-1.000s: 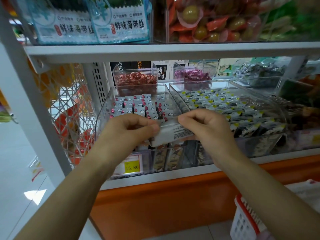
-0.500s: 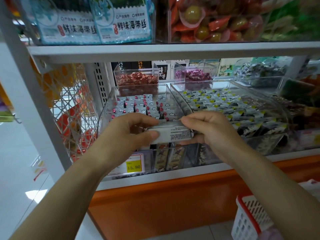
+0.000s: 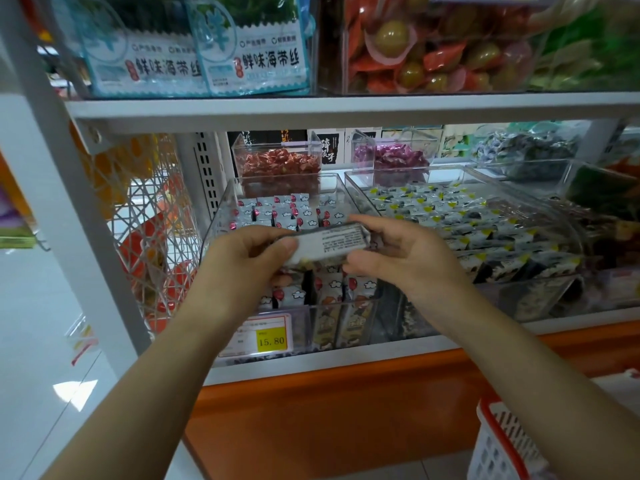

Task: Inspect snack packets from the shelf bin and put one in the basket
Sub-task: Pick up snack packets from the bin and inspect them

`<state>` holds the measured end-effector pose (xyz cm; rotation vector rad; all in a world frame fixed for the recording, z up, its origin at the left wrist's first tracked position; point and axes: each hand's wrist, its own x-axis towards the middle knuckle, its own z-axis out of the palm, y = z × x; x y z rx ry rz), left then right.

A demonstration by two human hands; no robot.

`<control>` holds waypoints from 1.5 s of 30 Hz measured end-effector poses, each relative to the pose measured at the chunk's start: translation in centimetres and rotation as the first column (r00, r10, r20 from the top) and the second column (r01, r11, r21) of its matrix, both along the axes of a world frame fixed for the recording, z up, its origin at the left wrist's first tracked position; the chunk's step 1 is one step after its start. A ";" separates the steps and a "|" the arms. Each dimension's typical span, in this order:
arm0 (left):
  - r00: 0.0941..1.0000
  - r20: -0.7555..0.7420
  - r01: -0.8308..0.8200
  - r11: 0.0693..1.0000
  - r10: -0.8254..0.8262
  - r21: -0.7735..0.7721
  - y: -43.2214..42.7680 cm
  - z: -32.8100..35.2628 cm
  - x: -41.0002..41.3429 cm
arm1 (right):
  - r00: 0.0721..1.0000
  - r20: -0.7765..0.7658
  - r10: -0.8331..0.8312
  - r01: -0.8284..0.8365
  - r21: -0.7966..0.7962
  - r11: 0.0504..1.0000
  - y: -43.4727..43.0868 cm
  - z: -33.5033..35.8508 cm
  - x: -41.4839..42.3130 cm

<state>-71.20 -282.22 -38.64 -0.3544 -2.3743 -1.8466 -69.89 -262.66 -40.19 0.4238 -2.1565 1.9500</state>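
Snack packet [image 3: 329, 242] is held in the air just in front of the shelf bin [image 3: 221, 209], above the bin's lower front rows and not resting on anything. Its long axis runs left to right across the view, the right end a little higher, and its pale printed back panel faces the camera. The left hand [image 3: 242, 261] pinches the left end and the right hand [image 3: 398, 258] pinches the right end, so the fingers [image 3: 367, 224] of each hand are curled round the packet's short edges and not spread.

The basket [image 3: 498, 441] lies low and to the right, well below the shelf and close by the right forearm. The right hand is therefore the nearer one. The drop probably calls for the left hand to let go and the right to carry the packet down and rightward.

The block of small print on the packet is too fine to read. Packets in the bin show red dots and white clouds. A price tag [image 3: 266, 337] on the bin's front reads 15.80 on yellow. Seaweed packs [image 3: 249, 60] on the shelf above read 鲜味海带丝. The neighbouring bin [image 3: 398, 172] holds packets with yellow corners, whose writing is illegible.
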 end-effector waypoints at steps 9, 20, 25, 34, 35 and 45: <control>0.945 -0.299 -0.271 0.836 0.135 -0.477 0.4 0.0 -6.1 | 0.946 -0.132 -0.297 0.314 0.133 0.940 -0.6 2.7 -5.4; 0.997 -0.070 -0.071 0.342 0.016 -0.937 0.8 -1.5 -16.1 | 0.921 -0.195 -0.336 0.382 0.298 0.875 -3.4 4.3 -14.0; 0.998 -0.047 -0.054 0.342 0.028 -0.938 0.7 -1.6 -15.4 | 0.940 -0.152 -0.305 0.339 0.340 0.877 -4.9 4.5 -14.9; 0.997 -0.040 -0.058 0.318 0.061 -0.946 0.1 -1.6 -12.5 | 0.977 -0.103 -0.184 0.211 0.512 0.833 -7.3 4.9 -16.5; 0.997 -0.033 -0.054 0.313 0.073 -0.948 0.1 -1.5 -12.2 | 0.980 -0.095 -0.176 0.199 0.546 0.814 -7.5 4.8 -16.8; 0.980 -0.200 -0.200 -0.063 0.006 -0.978 0.0 0.1 -8.6 | 0.953 -0.300 -0.038 0.283 0.841 0.461 -10.3 3.4 -19.5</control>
